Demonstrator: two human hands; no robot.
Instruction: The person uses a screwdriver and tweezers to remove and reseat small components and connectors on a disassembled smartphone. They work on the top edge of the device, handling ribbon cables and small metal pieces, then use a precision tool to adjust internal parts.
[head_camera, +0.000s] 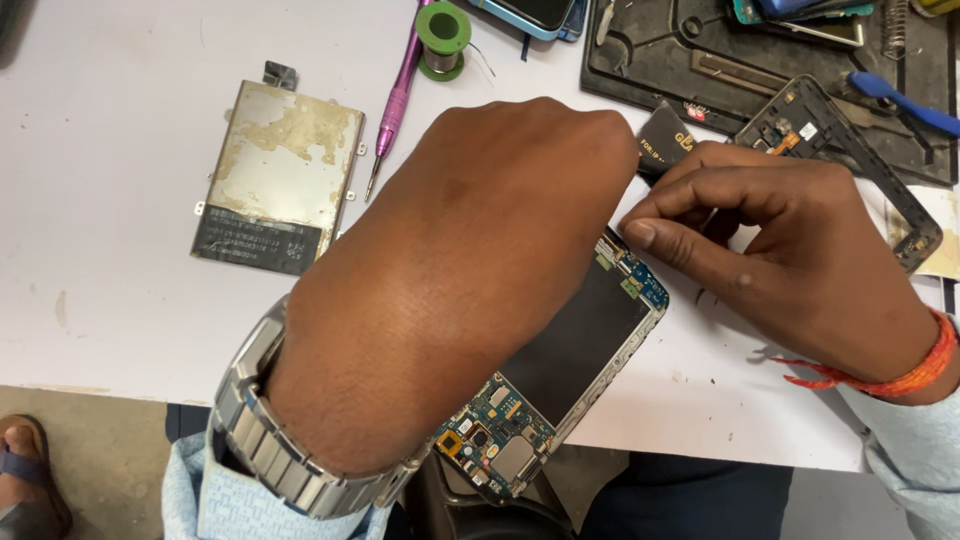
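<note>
Left hand (470, 270) lies over the opened phone (570, 370), grip hidden; right hand (790, 240) pinches, probably a small part, at the phone's top edge, needing fine placement.

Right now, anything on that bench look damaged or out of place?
Yes. The flat silver battery lying left of the left hand has brown, patchy residue across its face, so it looks stained or worn. The opened phone under that hand overhangs the white table's near edge, circuit board exposed. The right hand pinches something too small to identify.
</note>
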